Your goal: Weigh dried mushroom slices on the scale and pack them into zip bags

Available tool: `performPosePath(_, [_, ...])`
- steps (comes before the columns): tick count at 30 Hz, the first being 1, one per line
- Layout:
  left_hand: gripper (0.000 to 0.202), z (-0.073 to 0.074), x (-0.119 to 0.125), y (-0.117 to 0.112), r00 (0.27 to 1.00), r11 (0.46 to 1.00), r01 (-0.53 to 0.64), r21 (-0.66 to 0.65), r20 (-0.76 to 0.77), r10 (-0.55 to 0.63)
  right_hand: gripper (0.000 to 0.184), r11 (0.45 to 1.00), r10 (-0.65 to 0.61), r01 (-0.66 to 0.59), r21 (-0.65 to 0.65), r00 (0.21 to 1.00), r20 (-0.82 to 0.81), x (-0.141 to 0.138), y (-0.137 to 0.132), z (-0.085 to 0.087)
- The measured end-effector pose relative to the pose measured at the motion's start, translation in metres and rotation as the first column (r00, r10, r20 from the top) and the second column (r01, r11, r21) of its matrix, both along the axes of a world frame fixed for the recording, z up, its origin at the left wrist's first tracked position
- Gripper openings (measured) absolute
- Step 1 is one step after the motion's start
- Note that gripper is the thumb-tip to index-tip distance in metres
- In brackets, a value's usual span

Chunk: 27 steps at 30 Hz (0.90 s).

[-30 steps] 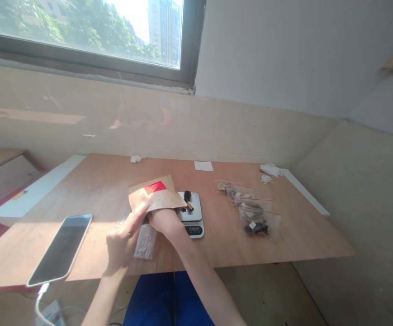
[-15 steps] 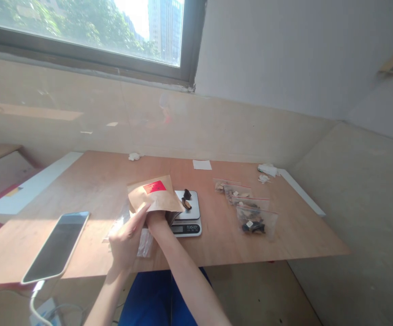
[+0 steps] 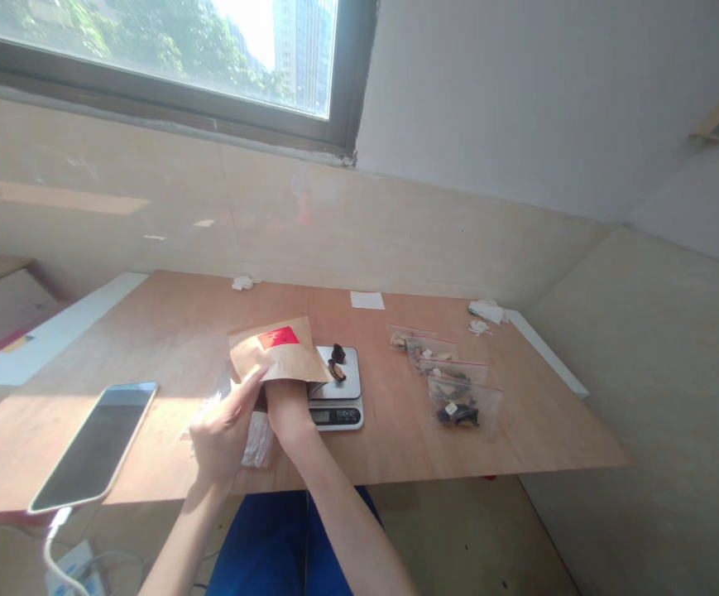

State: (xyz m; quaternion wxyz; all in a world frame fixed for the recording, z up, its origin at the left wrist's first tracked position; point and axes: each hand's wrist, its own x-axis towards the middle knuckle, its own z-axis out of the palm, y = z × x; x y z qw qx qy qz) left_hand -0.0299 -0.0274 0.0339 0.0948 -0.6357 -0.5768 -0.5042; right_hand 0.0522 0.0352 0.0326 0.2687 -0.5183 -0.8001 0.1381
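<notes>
**Nothing legible at this size**

We see a red label [image 3: 278,337] on the kraft paper bag [image 3: 260,356], but any print on it is too small for us to make out. The display [image 3: 328,416] of the digital scale [image 3: 347,382], near the table's front edge, shows dark digits we cannot read. Toward the table's right side, a small white tag [image 3: 451,409] sits on a zip bag [image 3: 481,399]; we cannot read it either.

Blue clothing [image 3: 256,550] fills the bottom middle of the frame, with a thin dark line [image 3: 305,538] running down it; the left forearm [image 3: 179,538] and right forearm [image 3: 340,517] are bare.
</notes>
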Motion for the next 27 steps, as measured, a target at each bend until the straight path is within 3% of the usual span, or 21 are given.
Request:
performPosePath(3, [0.024, 0.002, -0.002, 0.001, 0.999, 1.0, 0.003, -0.003, 0.043, -0.003, 0.042, 0.999, -0.042, 0.045, -0.025, 0.995, 0.095, 0.006, -0.021, 0.016])
performPosePath(6, [0.024, 0.004, -0.003, 0.001, 0.999, 1.0, 0.006, -0.016, 0.053, -0.005, 0.037, 0.998, -0.03, 0.034, -0.051, 0.997, 0.076, 0.013, -0.034, 0.025])
performPosePath(12, [0.026, 0.007, -0.006, 0.002, 0.999, 0.999, 0.038, -0.037, 0.029, -0.037, 0.029, 0.99, 0.027, -0.019, 0.142, 0.998, -0.054, 0.033, -0.047, 0.026])
performPosePath(16, [0.027, 0.009, -0.006, 0.003, 0.997, 0.995, 0.071, -0.067, 0.046, -0.068, 0.026, 0.978, 0.067, -0.009, 0.207, 0.959, -0.275, 0.049, -0.058, 0.023])
performPosePath(20, [0.027, 0.014, -0.006, 0.008, 0.998, 0.995, 0.047, -0.09, 0.046, -0.043, 0.023, 0.986, 0.053, 0.058, 0.158, 0.784, -0.619, 0.068, -0.067, 0.023])
performPosePath(23, [0.025, 0.017, -0.006, 0.012, 0.999, 0.997, -0.003, -0.073, 0.038, 0.006, 0.019, 0.993, -0.088, 0.116, -0.025, 0.575, -0.814, 0.086, -0.066, 0.019])
performPosePath(25, [0.024, 0.018, -0.006, 0.015, 0.999, 0.998, -0.022, -0.059, 0.044, 0.025, 0.019, 0.975, -0.215, 0.151, -0.164, 0.438, -0.873, 0.101, -0.06, 0.012])
performPosePath(27, [0.023, 0.017, -0.007, 0.017, 0.999, 0.999, -0.024, -0.036, 0.047, 0.026, 0.021, 0.945, -0.323, 0.162, -0.283, 0.35, -0.879, 0.115, -0.05, 0.002])
